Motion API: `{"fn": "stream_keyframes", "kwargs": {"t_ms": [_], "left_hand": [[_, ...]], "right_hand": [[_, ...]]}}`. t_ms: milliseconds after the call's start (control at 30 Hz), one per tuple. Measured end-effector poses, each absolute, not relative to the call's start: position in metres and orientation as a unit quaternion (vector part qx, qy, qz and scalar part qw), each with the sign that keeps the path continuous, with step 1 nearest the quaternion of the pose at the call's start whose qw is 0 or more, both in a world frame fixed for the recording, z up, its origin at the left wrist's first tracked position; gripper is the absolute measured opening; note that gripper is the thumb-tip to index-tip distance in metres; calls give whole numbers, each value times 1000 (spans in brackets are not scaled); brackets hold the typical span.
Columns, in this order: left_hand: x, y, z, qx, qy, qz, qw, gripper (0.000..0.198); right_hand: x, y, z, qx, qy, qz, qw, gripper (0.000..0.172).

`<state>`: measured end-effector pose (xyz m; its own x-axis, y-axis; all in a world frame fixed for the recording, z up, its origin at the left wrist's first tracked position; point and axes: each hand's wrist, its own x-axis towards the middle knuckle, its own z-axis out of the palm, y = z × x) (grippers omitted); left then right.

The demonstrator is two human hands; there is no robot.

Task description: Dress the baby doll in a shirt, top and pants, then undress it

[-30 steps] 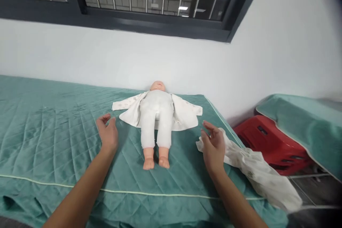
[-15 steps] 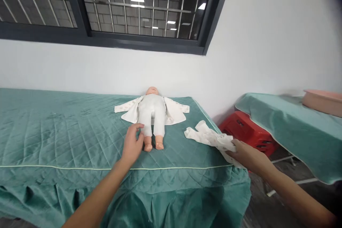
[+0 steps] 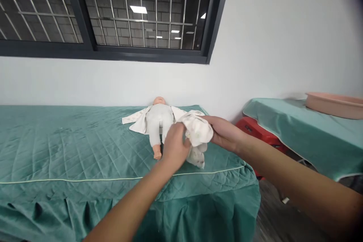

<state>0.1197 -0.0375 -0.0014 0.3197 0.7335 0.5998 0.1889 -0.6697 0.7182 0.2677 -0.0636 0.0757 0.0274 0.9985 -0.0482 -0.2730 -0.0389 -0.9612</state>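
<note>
Left hand (image 3: 176, 146) and right hand (image 3: 222, 131) are both closed on bunched cloth (image 3: 200, 131) — under the doll (image 3: 159, 114), the jacket (image 3: 140, 125) lies spread, not yet fastened.

No lettering, label, brand, number or sign is legible. Small printed marks appear on the bunched white cloth (image 3: 198, 130) and, fainter, on the outspread sleeve of the white jacket (image 3: 138, 124); in both cases they are too small and blurred for any letter or figure to be made out.
</note>
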Motion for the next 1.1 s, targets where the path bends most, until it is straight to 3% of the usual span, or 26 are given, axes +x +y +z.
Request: {"fn": "stream_keyframes", "kwargs": {"t_ms": [200,267,400,600,833,1000,1100], "left_hand": [[65,-18,67,688,296,520,411,11],[48,-18,90,683,302,515,421,16],[22,-21,127,752,234,385,480,20],[-12,-20,156,824,189,257,468,27],[-41,0,149,816,210,226,488,28],[-47,11,135,732,235,345,539,34],[-40,16,130,686,237,416,547,32]], "right_hand": [[245,-68,117,-469,-538,337,614,23],[237,-73,133,-441,-603,242,619,33],[214,-78,161,-384,-766,140,497,46],[191,-54,176,-448,-837,186,254,35],[184,-38,176,-433,-823,267,252,38],[199,-33,169,-374,-821,377,210,41],[200,-29,158,-374,-807,385,246,41]]}}
